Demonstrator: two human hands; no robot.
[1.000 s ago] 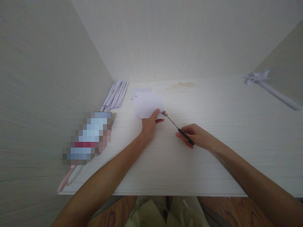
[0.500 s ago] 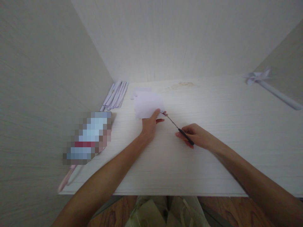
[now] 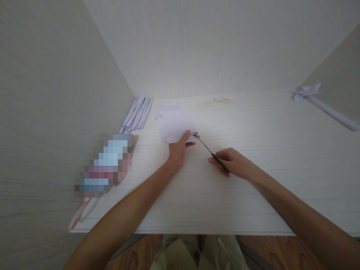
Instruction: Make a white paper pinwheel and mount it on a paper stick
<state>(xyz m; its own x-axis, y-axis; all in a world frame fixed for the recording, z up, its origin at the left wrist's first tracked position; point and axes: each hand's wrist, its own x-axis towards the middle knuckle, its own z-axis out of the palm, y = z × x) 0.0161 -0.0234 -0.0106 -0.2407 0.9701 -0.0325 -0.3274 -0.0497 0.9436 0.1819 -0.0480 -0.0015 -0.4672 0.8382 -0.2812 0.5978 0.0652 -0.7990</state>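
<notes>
My left hand (image 3: 179, 147) is closed on the lower right edge of a white sheet of paper (image 3: 176, 125), thumb on top and fingers behind. In my right hand (image 3: 231, 161) is a pair of scissors (image 3: 220, 162) with a black handle, seen nearly edge-on. Their thin blades point up and left and meet the paper's lower right corner, close to my left thumb. Whether the blades are parted is too small to tell. Another piece of white paper (image 3: 170, 107) lies just behind the held sheet.
Several rolled white paper tubes (image 3: 137, 113) lie at the back left. In front of them, a pixelated device (image 3: 108, 161) leans near the left wall. A paper pinwheel (image 3: 306, 91) on a rolled stick lies at the far right. Walls border the white table (image 3: 267, 123) at the back and sides.
The held sheet's left part has shifted and tilted slightly. Both hands and the scissors stay almost where they were.
</notes>
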